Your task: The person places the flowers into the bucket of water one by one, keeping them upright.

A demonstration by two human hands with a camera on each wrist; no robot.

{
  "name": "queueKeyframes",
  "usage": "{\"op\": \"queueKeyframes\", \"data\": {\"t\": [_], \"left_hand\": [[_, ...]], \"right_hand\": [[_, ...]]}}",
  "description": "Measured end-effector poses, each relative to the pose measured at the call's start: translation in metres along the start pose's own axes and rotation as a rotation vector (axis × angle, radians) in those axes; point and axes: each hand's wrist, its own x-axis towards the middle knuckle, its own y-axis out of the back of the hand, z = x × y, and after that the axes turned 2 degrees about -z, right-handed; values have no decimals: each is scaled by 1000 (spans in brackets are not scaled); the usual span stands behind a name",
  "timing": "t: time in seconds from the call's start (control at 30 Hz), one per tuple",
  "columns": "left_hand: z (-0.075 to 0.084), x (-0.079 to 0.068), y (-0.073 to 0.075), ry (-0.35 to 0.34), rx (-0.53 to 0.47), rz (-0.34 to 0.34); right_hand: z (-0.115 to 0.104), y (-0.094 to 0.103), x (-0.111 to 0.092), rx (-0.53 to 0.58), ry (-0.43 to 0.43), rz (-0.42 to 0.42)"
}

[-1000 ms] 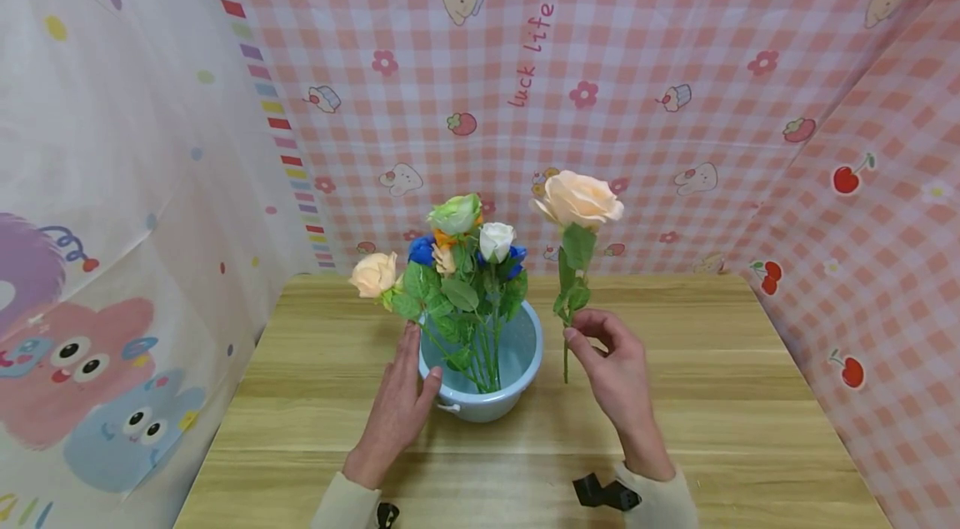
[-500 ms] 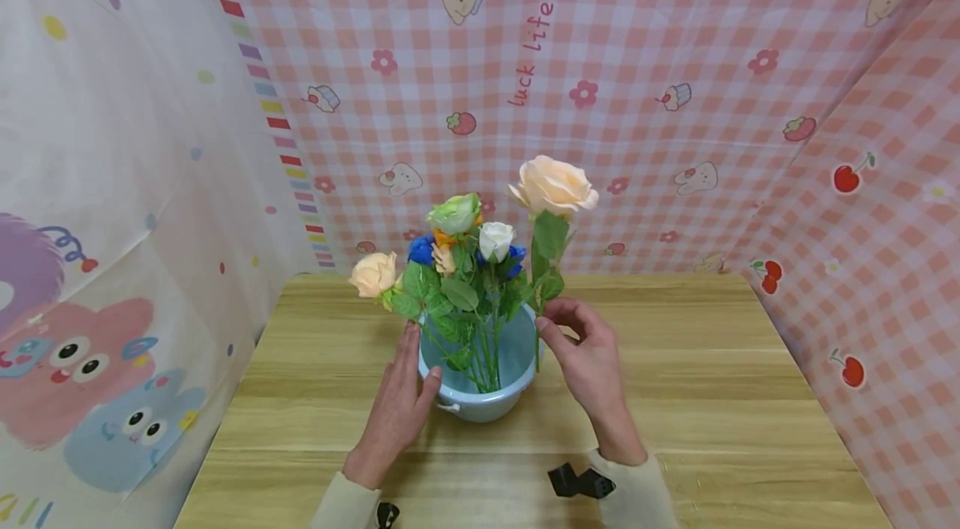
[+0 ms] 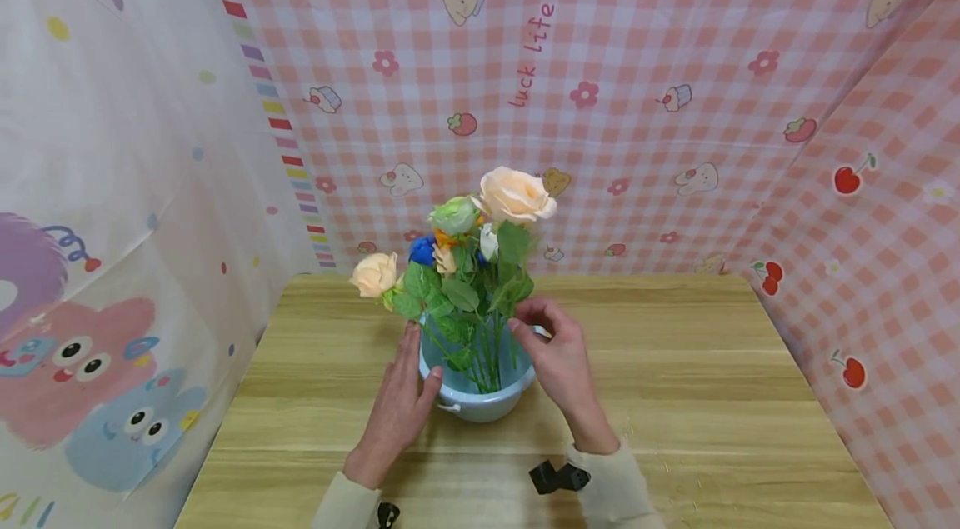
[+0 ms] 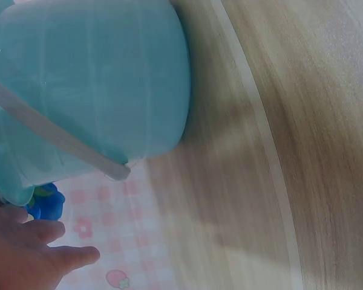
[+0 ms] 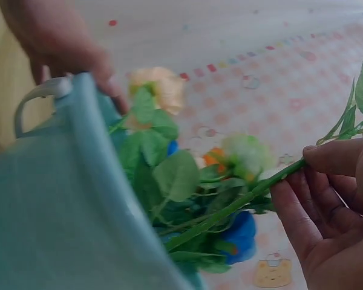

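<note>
My right hand (image 3: 558,358) pinches the green stem (image 5: 230,208) of a large peach rose (image 3: 516,194) between thumb and fingers. The bloom stands high above the light blue bucket (image 3: 480,408), and the stem slants past its rim into the opening. My left hand (image 3: 397,412) rests against the bucket's left side with its fingers extended. Several flowers stand in the bucket: a green-white rose (image 3: 453,215), a white rose (image 3: 489,242) partly covered by leaves, a blue flower (image 3: 422,250), and a smaller peach rose (image 3: 374,275) leaning out left. The stem's lower tip is hard to make out.
The bucket stands on a wood-grain table (image 3: 712,396). A pink checked cloth (image 3: 637,37) hangs behind and at the right, and a white cartoon-print cloth (image 3: 150,179) at the left. A white bucket handle (image 4: 54,133) hangs along the bucket's side.
My right hand has moved left with the peach rose, from beside the bucket to over its right rim. The bloom now partly overlaps the other flowers. My left hand has stayed in place.
</note>
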Motion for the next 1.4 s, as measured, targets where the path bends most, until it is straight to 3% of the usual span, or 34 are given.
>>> {"op": "queueKeyframes", "data": {"t": [0.23, 0.5, 1.03, 1.2, 1.4], "left_hand": [[0, 0, -1, 8, 1, -7], [0, 1, -1, 9, -7, -7], [1, 3, -1, -1, -9, -14], [-2, 4, 0, -36, 16, 1], [-4, 3, 3, -76, 83, 86]], "right_hand": [[21, -9, -4, -47, -11, -48], [40, -17, -12, -220, 35, -104], [44, -22, -10, -583, 132, -98], [42, -20, -15, -472, 115, -90], [42, -8, -26, -322, 143, -47]]}}
